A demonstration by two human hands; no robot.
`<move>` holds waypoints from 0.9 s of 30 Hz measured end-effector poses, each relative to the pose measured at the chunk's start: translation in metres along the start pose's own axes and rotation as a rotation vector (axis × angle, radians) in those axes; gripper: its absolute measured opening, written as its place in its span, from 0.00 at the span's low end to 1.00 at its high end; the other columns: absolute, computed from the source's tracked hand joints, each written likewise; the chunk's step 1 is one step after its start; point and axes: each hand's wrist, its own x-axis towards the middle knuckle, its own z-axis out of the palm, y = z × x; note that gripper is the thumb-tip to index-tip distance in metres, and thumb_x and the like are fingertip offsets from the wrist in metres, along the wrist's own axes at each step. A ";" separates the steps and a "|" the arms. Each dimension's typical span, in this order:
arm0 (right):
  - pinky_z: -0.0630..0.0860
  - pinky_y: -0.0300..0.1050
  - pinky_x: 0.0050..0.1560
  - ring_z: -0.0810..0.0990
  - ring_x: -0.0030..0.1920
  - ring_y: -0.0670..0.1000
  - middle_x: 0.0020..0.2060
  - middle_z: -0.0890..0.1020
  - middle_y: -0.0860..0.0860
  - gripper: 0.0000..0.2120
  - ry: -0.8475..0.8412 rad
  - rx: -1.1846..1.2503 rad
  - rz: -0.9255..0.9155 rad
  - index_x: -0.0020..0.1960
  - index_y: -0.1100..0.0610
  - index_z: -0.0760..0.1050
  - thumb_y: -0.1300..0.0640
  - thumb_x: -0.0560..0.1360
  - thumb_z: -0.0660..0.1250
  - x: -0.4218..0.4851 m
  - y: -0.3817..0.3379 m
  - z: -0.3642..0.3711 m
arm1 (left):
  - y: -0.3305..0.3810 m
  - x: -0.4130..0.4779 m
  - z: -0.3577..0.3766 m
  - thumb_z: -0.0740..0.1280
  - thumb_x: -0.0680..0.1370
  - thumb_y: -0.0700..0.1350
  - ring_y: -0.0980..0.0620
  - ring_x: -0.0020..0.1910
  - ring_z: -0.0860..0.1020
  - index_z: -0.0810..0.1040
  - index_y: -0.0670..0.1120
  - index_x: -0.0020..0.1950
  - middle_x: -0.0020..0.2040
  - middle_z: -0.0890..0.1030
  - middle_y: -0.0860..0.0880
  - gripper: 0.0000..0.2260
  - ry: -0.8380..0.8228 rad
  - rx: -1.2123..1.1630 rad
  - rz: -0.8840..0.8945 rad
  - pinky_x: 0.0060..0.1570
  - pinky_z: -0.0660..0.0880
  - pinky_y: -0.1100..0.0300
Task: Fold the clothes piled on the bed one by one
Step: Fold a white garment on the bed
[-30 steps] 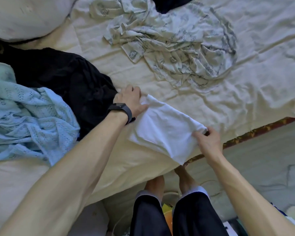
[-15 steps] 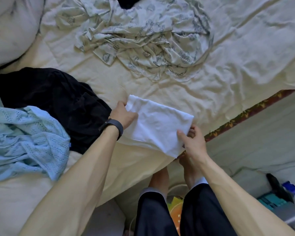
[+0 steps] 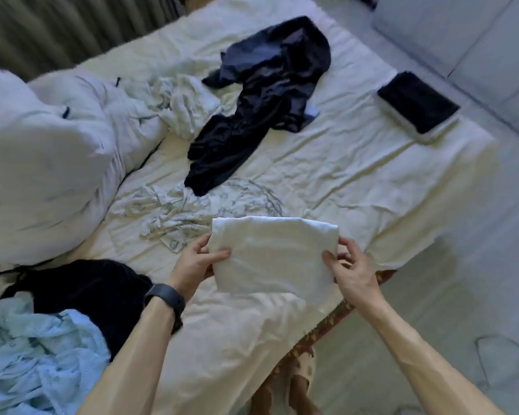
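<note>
Holding the folded white garment (image 3: 273, 253) by its two short ends, I have my left hand (image 3: 197, 265) pinching the left edge, thumb on top and fingers underneath. My right hand (image 3: 352, 268) pinches the right edge the same way. The piece hangs over the near edge of the bed (image 3: 357, 181), and I judge it is lifted clear of the sheet.

The risk I see is the fold coming undone. Only the ends are gripped, so the middle can sag and the inner layers can slide out if either pinch loosens or the hands drift apart. If it is meant for the folded black piece (image 3: 418, 101) at the far corner, that is a long reach. A low carry could brush the crumpled patterned garment (image 3: 192, 217) just behind it. A crooked landing would leave the stack lopsided.

A second ago the white piece lay flat at the bed's edge with my hands at its ends. Half a second ago it was just beginning to lift. Now it is up in both hands, and my view has swung up to take in the far corner and the dark navy garment (image 3: 261, 100).
</note>
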 end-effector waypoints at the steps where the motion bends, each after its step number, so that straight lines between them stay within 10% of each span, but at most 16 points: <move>1: 0.83 0.51 0.42 0.85 0.44 0.53 0.45 0.83 0.50 0.14 0.036 -0.002 -0.047 0.50 0.30 0.76 0.51 0.79 0.71 -0.001 -0.027 -0.023 | 0.030 -0.006 0.017 0.76 0.71 0.37 0.48 0.46 0.85 0.83 0.51 0.56 0.50 0.86 0.45 0.16 -0.039 0.004 0.058 0.40 0.82 0.57; 12: 0.79 0.45 0.44 0.83 0.47 0.49 0.47 0.82 0.46 0.11 0.527 0.057 -0.476 0.54 0.33 0.74 0.50 0.80 0.70 -0.051 -0.219 -0.237 | 0.285 -0.059 0.228 0.78 0.65 0.46 0.42 0.52 0.84 0.88 0.49 0.49 0.52 0.86 0.44 0.13 -0.375 0.102 0.536 0.48 0.82 0.50; 19: 0.82 0.63 0.52 0.84 0.48 0.55 0.46 0.83 0.49 0.13 0.659 0.059 -0.539 0.54 0.29 0.75 0.48 0.79 0.70 -0.063 -0.227 -0.353 | 0.325 -0.067 0.338 0.83 0.64 0.46 0.43 0.54 0.84 0.85 0.49 0.57 0.56 0.85 0.44 0.22 -0.520 0.145 0.622 0.48 0.82 0.49; 27: 0.79 0.49 0.45 0.83 0.44 0.51 0.47 0.83 0.51 0.20 0.651 0.081 -0.583 0.49 0.25 0.73 0.53 0.80 0.70 -0.005 -0.236 -0.495 | 0.356 -0.041 0.488 0.80 0.68 0.43 0.46 0.55 0.84 0.85 0.52 0.56 0.56 0.85 0.45 0.18 -0.512 0.172 0.645 0.46 0.82 0.54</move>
